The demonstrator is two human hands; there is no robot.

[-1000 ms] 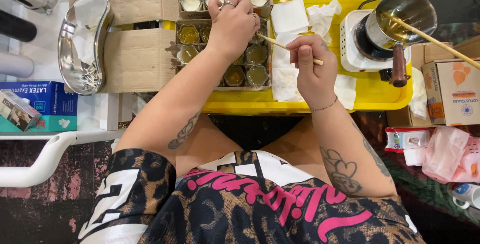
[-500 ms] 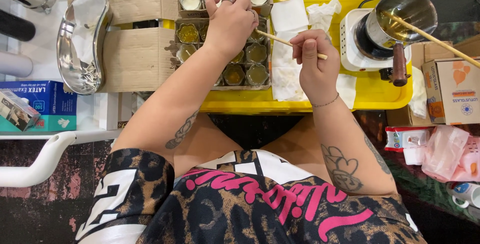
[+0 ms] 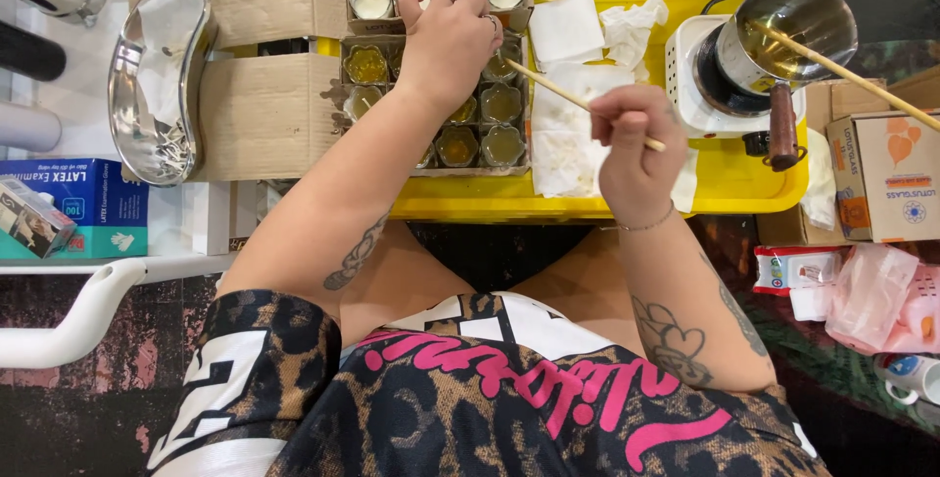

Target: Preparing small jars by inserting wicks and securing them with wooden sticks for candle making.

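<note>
Left hand [image 3: 450,41] lay flat over the jars [image 3: 470,115] in the cardboard tray [image 3: 264,110], fingers spread, grip wide and closed on nothing, palm pressing down on the middle rows, likely to steady them. Right hand [image 3: 636,149] pinched a thin wooden stick [image 3: 558,95], grip narrow around its near end. The stick ran slantwise up-left, its tip hidden under the left hand's fingers, so which jar it reached I could not tell. Held that low and angled, it looked set for fine work inside a jar.

Jars stood packed in rows, touching, some with amber fill, those at the far edge white. The tray sat on a yellow bench [image 3: 725,193], toward its left side, and its open flaps stuck out over the left edge. White paper towels [image 3: 568,134] lay just right of the tray under the stick, probably to catch drips. A steel pot [image 3: 783,31] with a second stick leaning in it sat on a white hotplate [image 3: 690,85] near the right edge, handle pointing to the near edge.

Room was tight: jars left, hotplate right, only the towel strip between. Off the bench's left edge were a steel kidney dish [image 3: 162,85] and a blue glove box [image 3: 83,208]; off the right edge, a small carton [image 3: 886,173].
</note>
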